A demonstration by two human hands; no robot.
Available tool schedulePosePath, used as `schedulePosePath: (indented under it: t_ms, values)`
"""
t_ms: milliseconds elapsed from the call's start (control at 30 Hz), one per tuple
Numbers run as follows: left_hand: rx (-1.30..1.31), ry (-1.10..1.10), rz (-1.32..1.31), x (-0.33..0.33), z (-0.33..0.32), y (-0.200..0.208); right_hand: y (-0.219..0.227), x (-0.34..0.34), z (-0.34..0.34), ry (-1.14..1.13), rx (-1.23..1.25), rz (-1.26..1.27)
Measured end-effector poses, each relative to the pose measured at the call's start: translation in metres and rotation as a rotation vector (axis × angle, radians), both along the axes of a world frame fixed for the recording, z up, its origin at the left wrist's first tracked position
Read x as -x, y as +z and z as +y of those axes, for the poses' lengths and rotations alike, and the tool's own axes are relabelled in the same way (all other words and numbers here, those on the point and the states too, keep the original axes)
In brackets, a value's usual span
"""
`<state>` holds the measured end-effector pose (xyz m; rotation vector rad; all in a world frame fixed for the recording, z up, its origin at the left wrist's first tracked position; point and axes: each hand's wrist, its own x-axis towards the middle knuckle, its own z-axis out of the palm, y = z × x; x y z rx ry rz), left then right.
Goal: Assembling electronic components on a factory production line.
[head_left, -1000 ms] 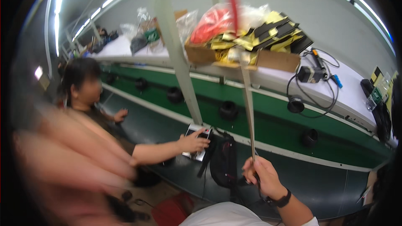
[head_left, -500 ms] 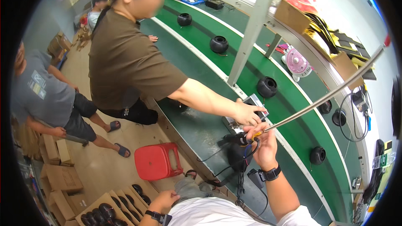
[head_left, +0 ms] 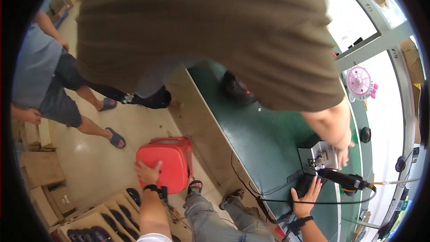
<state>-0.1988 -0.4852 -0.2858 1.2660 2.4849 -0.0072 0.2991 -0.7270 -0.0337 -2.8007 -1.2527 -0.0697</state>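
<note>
My left hand (head_left: 148, 173) is open, its fingers spread on the seat of a red plastic stool (head_left: 172, 160). On the green bench, my right hand (head_left: 307, 199) is open with fingers stretched out, against a dark object (head_left: 303, 184) I cannot make out. Just beyond its fingertips lies a black electric screwdriver (head_left: 342, 179) with a cable, its tip pointing at a silver metal box (head_left: 309, 157) with a small fixture. A co-worker in a brown shirt (head_left: 215, 31) leans across the bench, one hand (head_left: 343, 156) beside that box. The shirt hides much of the bench.
A black rounded housing (head_left: 236, 88) sits farther up the bench. A pink fan (head_left: 359, 80) stands at the right. Cardboard trays of black shells (head_left: 99, 233) lie at lower left, below stacked cartons (head_left: 42, 169). Another person in sandals (head_left: 47, 69) stands at the left. Cables (head_left: 264, 197) cross the bench edge.
My view has swung downward. My left hand has moved onto the stool; my right hand has come away from the screwdriver's upper end and down to the bench. The co-worker has leaned much closer.
</note>
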Motion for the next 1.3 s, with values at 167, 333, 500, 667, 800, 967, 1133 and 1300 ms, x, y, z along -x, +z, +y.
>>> schedulePosePath:
  t_ms: [167,333,500,667,800,967,1133,1300]
  values:
    - [-0.009,0.014,-0.287,0.083,0.032,-0.046,-0.027,-0.037,-0.016,0.044,0.117,-0.044]
    - [-0.049,-0.163,-0.354,0.0,0.017,-0.025,-0.018,-0.073,-0.028,0.017,0.194,-0.113]
    - [-0.007,-0.355,-0.336,-0.093,0.017,-0.012,-0.011,-0.108,-0.061,0.078,0.126,-0.156]
    - [0.175,-0.499,-0.56,-0.143,-0.039,-0.03,-0.023,-0.103,-0.057,0.075,0.094,-0.025]
    - [0.126,-0.625,-0.528,-0.174,-0.098,-0.041,-0.019,-0.118,-0.065,0.129,0.023,-0.122]
    - [0.053,-0.519,-0.418,-0.142,-0.136,-0.022,-0.006,-0.124,-0.074,0.031,0.032,-0.062]
    - [0.669,-0.759,-0.442,-0.115,-0.081,0.127,0.011,-0.131,-0.084,0.013,0.06,0.05]
    - [-0.16,-0.883,-0.436,-0.216,-0.027,0.225,0.093,-0.207,-0.016,-0.112,-0.131,0.445]
